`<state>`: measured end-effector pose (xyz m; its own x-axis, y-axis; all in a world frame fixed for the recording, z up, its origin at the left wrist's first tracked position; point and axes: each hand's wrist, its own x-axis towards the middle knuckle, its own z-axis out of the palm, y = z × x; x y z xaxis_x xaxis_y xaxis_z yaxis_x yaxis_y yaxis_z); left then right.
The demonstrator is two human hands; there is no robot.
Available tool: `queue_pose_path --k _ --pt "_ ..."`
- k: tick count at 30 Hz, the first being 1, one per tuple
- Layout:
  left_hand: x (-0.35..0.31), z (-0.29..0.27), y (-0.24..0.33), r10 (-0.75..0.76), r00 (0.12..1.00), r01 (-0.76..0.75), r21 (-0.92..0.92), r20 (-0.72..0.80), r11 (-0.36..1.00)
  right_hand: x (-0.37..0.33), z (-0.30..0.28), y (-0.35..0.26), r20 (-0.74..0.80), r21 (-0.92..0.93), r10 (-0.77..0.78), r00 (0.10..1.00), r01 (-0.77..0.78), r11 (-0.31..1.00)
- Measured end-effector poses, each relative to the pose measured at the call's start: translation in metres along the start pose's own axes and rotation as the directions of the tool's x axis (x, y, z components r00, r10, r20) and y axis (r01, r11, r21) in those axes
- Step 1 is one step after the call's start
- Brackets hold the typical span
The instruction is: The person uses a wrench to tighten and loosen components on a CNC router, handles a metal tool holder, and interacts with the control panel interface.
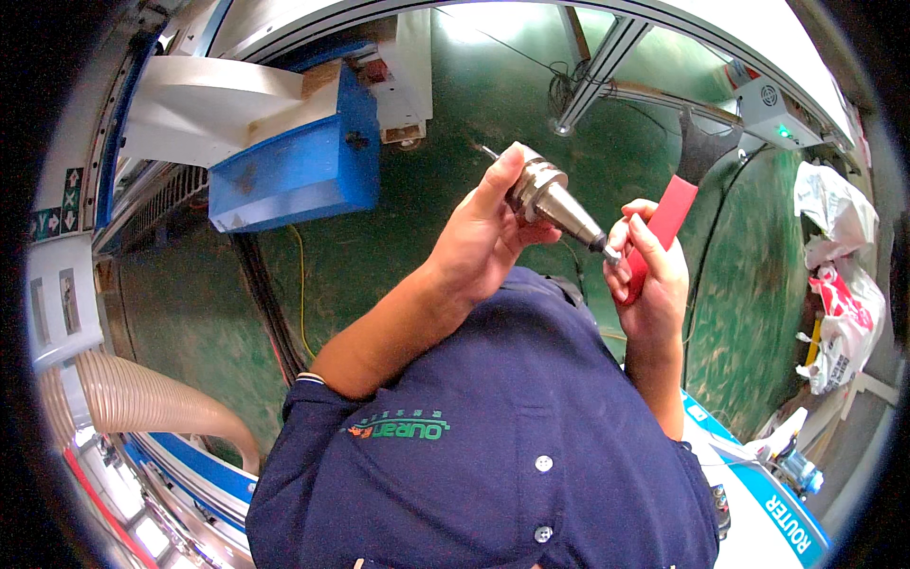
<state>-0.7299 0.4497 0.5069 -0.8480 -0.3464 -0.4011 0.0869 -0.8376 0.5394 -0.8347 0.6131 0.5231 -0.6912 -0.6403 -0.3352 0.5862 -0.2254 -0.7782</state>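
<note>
In front of my chest, my left hand (481, 223) is closed around the wide, ringed end of a shiny metal tool holder (559, 205). The holder lies tilted, its taper running down to the right and a thin tip sticking out past my thumb at upper left. A small pull stud (611, 255) ends the taper beside the fingers of my right hand (660, 283). Those fingers are closed on a flat red strip (674, 211), which points up and to the right. Whether they also touch the stud is hard to make out.
At left stands a blue box-shaped housing (284, 180), with a ribbed beige hose (156, 403) lower down. An aluminium frame (607, 71) and coiled black cable (565, 93) are ahead. A grey box (777, 116) and white plastic bags (839, 322) are at right.
</note>
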Motion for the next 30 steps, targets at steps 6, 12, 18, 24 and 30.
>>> queue_pose_path --k 6,12,18,24,30 --pt "0.012 -0.016 0.005 -0.052 0.998 0.055 -0.16 0.022 0.986 0.009 0.006 0.011 -0.011 -0.07 0.023 1.0 -0.024 0.997" --pt "0.017 -0.034 0.013 -0.064 0.998 0.066 -0.207 0.014 0.976 0.026 0.015 0.02 -0.064 -0.207 0.032 0.997 -0.044 0.977" --pt "0.024 -0.064 0.027 0.009 0.997 -0.023 -0.188 -0.075 0.982 0.058 0.031 0.021 -0.05 -0.375 0.0 0.999 -0.018 0.927" --pt "0.021 -0.1 0.05 0.047 0.983 -0.082 -0.19 -0.18 0.978 0.118 0.071 0.003 0.041 -0.53 -0.12 0.992 0.124 0.839" --pt "0.012 -0.136 0.076 0.179 0.959 -0.217 -0.162 -0.219 0.963 0.224 0.107 0.008 0.209 -0.72 -0.387 0.898 0.409 0.56"
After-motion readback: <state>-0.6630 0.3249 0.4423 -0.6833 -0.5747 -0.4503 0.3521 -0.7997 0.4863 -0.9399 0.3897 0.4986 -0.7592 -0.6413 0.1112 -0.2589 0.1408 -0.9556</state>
